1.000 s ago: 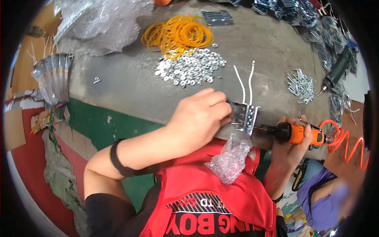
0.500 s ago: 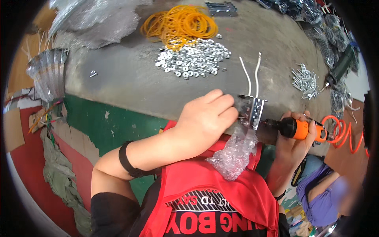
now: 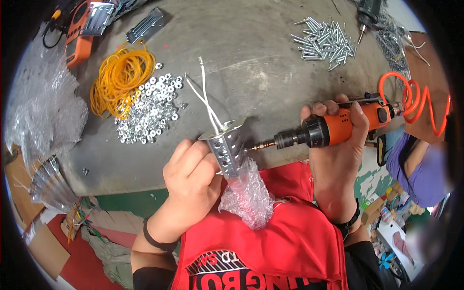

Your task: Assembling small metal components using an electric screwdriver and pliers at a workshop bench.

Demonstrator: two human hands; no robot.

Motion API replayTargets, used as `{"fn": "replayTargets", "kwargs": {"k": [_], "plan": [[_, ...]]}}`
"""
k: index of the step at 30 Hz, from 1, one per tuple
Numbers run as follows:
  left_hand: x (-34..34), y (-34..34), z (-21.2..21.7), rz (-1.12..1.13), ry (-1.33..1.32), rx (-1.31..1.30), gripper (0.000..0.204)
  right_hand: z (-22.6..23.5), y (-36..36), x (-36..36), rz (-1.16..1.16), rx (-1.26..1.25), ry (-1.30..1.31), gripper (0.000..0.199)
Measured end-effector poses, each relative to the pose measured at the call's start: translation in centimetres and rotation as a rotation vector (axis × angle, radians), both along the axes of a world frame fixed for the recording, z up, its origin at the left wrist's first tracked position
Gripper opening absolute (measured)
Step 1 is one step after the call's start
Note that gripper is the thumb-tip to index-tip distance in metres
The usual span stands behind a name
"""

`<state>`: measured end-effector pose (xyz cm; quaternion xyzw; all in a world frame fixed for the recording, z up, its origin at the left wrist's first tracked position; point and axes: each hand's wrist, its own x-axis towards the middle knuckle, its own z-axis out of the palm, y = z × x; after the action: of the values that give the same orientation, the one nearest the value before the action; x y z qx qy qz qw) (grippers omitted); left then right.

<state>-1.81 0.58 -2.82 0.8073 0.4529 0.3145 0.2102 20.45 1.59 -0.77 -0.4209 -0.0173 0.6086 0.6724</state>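
A slotted metal housing (image 3: 225,155) stands tilted near the bench's front edge, with two white wires (image 3: 205,99) rising from its top plate. Crumpled bubble wrap (image 3: 249,195) covers its lower end, against my red apron. My left hand (image 3: 191,171) is closed on the housing's left side; its fingertips are partly hidden. In my right hand (image 3: 345,128) is an orange and black air screwdriver (image 3: 345,124), gripped around its body and pointing left. Its bit ends at the housing's right side; whether it touches a screw there I cannot tell.
Silver screws (image 3: 328,41) lie in a pile at the back right, beside a dark green driver (image 3: 368,14). Small metal washers or nuts (image 3: 150,108) and yellow rubber bands (image 3: 123,72) are heaped left of centre. A coiled orange hose (image 3: 415,96) trails right. A person (image 3: 411,164) sits beyond.
My view has shifted, so the bench piles appear further left or higher. The housing has turned and leans differently in my left hand. The screwdriver, still in my right hand, shows more fully.
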Motion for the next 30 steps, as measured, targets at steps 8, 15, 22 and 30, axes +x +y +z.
{"fn": "replayTargets", "kwargs": {"k": [8, 15, 22, 30], "plan": [[-0.01, -0.21, 0.06, 0.031, -0.01, 0.001, 0.033, 0.29, 0.01, -0.24, 0.016, -0.044, -0.03, 0.036], [-0.11, -0.05, -0.28, 0.002, -0.027, 0.01, 0.031, -0.15, 0.07, -0.29, 0.052, 0.022, -0.001, 0.03], [0.16, 0.25, -0.11, 0.007, -0.024, 0.003, 0.031, -0.29, 0.28, -0.15, 0.039, 0.04, 0.002, 0.03], [-0.65, -0.15, -0.31, 0.02, -0.031, 0.023, 0.032, -0.22, 0.65, -0.82, 0.033, 0.084, 0.006, 0.035]]}}
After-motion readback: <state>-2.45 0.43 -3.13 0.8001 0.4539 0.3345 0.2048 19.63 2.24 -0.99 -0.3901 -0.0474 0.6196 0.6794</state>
